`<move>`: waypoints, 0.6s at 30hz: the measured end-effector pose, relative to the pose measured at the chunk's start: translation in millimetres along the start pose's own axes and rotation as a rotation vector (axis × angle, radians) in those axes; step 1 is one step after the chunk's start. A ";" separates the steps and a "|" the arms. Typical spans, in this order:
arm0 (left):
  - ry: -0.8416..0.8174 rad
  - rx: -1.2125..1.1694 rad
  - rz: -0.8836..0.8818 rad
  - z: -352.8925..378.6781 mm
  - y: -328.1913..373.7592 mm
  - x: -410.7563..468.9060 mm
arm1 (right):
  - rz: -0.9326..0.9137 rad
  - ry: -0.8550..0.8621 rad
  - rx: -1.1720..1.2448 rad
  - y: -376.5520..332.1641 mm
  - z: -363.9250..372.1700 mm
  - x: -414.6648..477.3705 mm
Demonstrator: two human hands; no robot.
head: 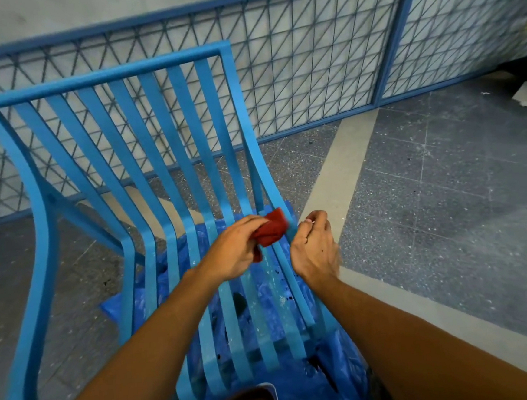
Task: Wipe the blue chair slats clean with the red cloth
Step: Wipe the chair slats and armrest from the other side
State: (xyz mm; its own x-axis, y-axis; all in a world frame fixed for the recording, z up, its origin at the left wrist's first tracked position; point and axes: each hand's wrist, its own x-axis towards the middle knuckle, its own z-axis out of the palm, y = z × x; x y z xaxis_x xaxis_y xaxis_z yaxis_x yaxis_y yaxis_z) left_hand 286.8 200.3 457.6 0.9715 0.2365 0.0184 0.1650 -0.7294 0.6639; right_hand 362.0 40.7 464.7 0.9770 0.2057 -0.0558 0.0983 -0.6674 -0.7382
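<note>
filling the left half of the view, the blue chair (pixel 39 249) stands before a mesh fence (pixel 307 54), its curved slats (pixel 155 129) running from the backrest down into the seat. a blue plastic sheet (pixel 289 387) lies beneath it. over the seat's right side the left hand (pixel 233 252) grips the red cloth (pixel 272 230), bunched and pressed on the slats near the bend. just right of the cloth, the right hand (pixel 315 249) sits at the outer rail, fingers curled; whether it grips the rail i cannot tell. speckled floor (pixel 445 201) spreads rightward.
</note>
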 end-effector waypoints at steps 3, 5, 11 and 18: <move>0.076 0.050 -0.082 -15.7 -15.0 -18.5 | 0.015 -0.024 -0.030 1.1 4.1 0.2; 0.205 -0.050 -0.116 -17.5 -6.1 -17.3 | 0.034 -0.025 -0.018 1.4 5.8 1.1; 0.297 -0.114 -0.062 9.8 36.6 36.2 | 0.058 -0.008 0.044 3.5 2.6 3.8; 0.129 0.076 0.144 32.2 38.9 13.9 | 0.041 0.007 0.084 5.7 1.8 5.4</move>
State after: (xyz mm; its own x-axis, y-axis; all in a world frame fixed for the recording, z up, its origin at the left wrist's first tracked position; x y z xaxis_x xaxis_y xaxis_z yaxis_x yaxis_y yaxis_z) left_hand 312.2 154.5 459.6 0.9569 0.2028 0.2080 0.0430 -0.8070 0.5890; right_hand 367.5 39.3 459.0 0.9812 0.1741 -0.0832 0.0419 -0.6130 -0.7890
